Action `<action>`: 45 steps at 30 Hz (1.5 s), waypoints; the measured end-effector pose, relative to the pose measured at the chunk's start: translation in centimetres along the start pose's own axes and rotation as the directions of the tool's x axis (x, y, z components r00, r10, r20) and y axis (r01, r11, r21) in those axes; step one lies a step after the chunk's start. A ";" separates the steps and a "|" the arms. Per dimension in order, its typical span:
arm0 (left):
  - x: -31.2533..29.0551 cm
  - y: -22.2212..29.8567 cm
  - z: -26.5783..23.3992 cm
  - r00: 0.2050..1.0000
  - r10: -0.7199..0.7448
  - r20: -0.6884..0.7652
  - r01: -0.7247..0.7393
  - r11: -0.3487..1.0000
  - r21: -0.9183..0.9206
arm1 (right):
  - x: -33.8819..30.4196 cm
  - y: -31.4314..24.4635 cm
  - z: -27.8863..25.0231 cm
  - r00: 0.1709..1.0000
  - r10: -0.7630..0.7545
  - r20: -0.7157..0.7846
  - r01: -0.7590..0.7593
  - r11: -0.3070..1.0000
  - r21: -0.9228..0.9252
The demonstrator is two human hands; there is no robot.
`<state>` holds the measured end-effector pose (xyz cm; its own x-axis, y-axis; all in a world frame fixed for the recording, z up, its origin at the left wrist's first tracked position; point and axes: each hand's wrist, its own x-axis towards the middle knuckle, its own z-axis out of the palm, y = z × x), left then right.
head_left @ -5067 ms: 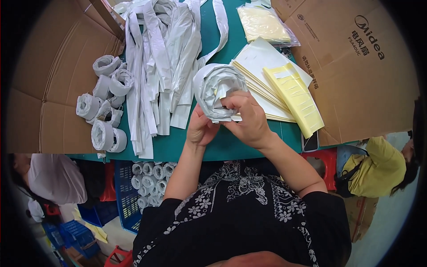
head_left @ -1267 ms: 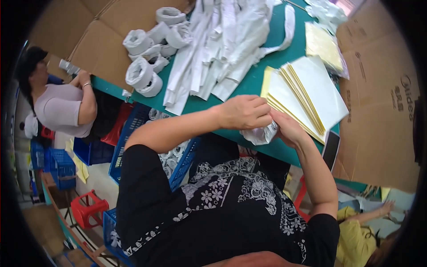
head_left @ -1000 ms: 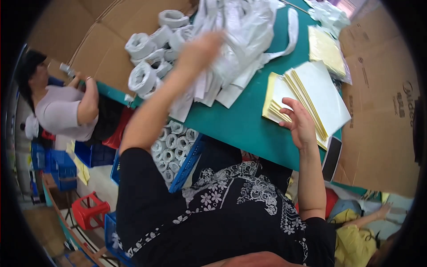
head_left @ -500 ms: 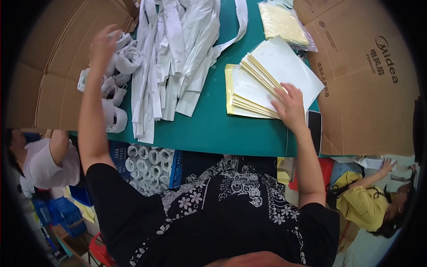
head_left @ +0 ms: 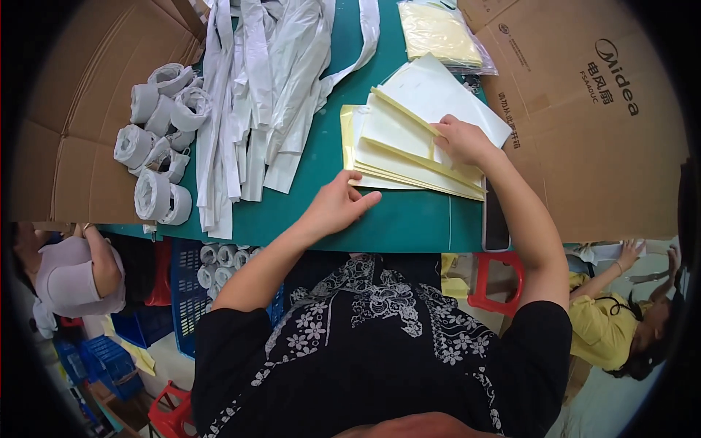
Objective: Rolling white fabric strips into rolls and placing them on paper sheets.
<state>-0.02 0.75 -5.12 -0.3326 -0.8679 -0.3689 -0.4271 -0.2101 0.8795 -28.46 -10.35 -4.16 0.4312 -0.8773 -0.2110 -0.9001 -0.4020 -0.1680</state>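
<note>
A fanned stack of white sheets with yellow edges lies on the green table. At its right side my right hand is closed in a pinch on the edge of an upper white sheet, which is partly raised. My left hand rests by the lower left corner of the stack, thumb and fingers apart, fingertips at the yellow edge. It holds nothing that I can see.
Long white strips and several rolled white bands lie to the left. Cardboard boxes flank both sides. A bagged yellow pack sits at the back; a dark flat phone-like object lies near the front edge. People work on both sides.
My left hand has come from the rolled bands to the stack's lower left corner, without a band. My right hand has gone from lying on the stack to pinching and lifting a sheet.
</note>
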 end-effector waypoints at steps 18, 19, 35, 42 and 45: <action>1.5 1.0 7.9 0.936 -0.251 0.246 0.275 0.084 -0.958 | 4.8 6.6 -1.2 0.981 -0.044 -0.188 0.069 0.989 0.128; 1.9 1.3 8.1 0.938 -0.263 0.225 0.258 0.098 -0.961 | 5.8 7.5 -1.3 0.988 0.077 -0.131 -0.047 0.974 0.219; 12.6 1.4 2.8 0.963 -0.123 -0.239 -0.138 0.537 -0.832 | -0.1 6.5 -7.1 0.946 0.227 0.231 -0.324 0.632 0.704; 11.7 2.9 -4.8 0.394 0.763 -0.512 -0.376 0.642 0.668 | -5.9 11.0 -2.4 0.830 0.516 -0.210 -0.520 0.853 0.042; 10.0 2.4 -9.6 0.406 0.697 -0.591 0.158 0.583 0.797 | -5.7 5.3 -4.3 0.757 0.446 -0.477 -0.523 0.851 -0.036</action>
<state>3.72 -12.81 -3.80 0.0640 -0.7649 0.6409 -0.9717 0.0986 0.2147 -35.97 -8.66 0.27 -0.1044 -0.9688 0.2249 -0.9942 0.1076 0.0018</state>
